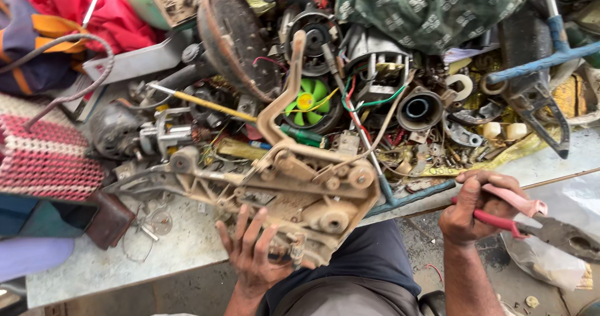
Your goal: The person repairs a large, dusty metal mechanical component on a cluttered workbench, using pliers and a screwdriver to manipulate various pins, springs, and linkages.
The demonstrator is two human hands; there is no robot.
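Note:
My left hand (253, 253) grips the underside of a dirty beige plastic machine housing (294, 185) with round bosses and a curved handle arm, tilted over the edge of the workbench above my lap. My right hand (469, 213) is closed around the pink-red handles of a pair of pliers (537, 222), whose dark jaws point right, away from the housing. A thin metal rod (356, 122) lies across the housing's upper right corner.
The bench (175, 247) is heaped with scrap: an electric motor (119, 128), a green fan (308, 100), wires, a dark round cover (234, 38), a blue-handled tool (544, 60), green cloth (425, 6), red cloth (94, 10). A woven mat (44, 160) lies left.

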